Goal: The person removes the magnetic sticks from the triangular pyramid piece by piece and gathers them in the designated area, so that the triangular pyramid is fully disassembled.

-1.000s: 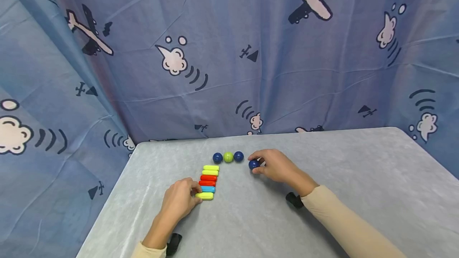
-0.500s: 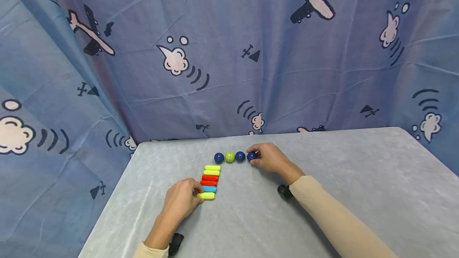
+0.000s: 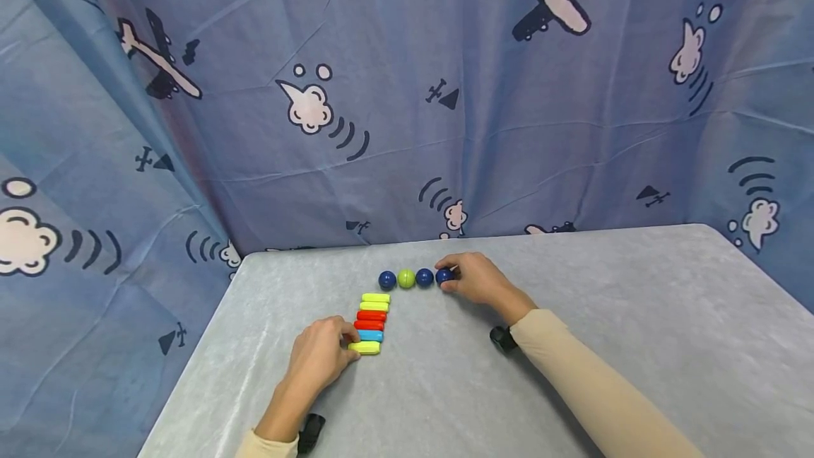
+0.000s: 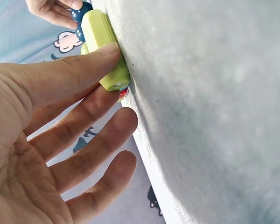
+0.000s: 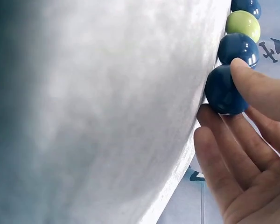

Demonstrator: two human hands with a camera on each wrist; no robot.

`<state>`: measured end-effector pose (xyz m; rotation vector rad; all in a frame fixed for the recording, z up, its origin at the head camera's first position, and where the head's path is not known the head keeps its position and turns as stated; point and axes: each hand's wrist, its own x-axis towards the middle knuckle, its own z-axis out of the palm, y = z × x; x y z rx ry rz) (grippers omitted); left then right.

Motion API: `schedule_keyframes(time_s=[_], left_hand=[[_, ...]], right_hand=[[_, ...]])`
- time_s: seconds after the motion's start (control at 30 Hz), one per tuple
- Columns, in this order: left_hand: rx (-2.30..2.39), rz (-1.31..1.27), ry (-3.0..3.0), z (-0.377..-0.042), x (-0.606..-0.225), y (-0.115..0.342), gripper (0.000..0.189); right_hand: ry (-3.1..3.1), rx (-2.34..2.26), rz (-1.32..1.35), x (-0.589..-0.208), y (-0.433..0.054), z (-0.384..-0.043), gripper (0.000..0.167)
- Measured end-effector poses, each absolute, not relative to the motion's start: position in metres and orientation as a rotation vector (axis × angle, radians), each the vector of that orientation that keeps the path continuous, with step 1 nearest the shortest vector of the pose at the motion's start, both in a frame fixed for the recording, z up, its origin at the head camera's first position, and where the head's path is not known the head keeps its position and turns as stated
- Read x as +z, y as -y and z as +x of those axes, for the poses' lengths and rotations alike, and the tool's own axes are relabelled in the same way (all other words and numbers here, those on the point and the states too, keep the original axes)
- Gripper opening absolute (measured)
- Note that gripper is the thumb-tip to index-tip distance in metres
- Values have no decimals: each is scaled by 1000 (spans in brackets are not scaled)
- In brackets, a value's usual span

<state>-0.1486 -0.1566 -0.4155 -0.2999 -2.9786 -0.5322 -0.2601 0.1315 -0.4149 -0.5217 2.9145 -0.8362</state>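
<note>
My right hand [image 3: 480, 280] pinches a dark blue ball [image 5: 223, 91] between thumb and fingers at the right end of a short row. To its left come another dark blue ball [image 3: 425, 278], a lime green ball [image 3: 405, 278] and a dark blue ball [image 3: 386, 280]. Nearer to me, my left hand [image 3: 321, 352] holds the closest yellow-green stick [image 4: 100, 35], thumb along its near side. Beyond that stick lie a blue stick [image 3: 372, 336], two red sticks [image 3: 372, 316] and two yellow-green sticks [image 3: 376, 297], side by side in a column. The left fingers hide some stick ends.
Everything lies on a grey cloth-covered table [image 3: 610, 331]. A blue curtain [image 3: 381, 90] printed with planes and clouds hangs behind its far edge and along the left side. Black cameras [image 3: 311, 433] are strapped at both wrists.
My right hand has carried its blue ball left and slightly away, up to the end of the ball row. My left hand stays on the nearest yellow-green stick.
</note>
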Motion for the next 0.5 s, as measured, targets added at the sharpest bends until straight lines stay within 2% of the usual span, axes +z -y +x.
schedule_keyframes(time_s=[0.33,0.5], left_hand=[[-563,-298,2983,-148,-415,157,21],[-685,-312,2973,-151,-409,163,23]], right_hand=[[-2897,-849,-524,-408,-136,-255,49],[-2905,-860,-545,-399,-150,-241,47]])
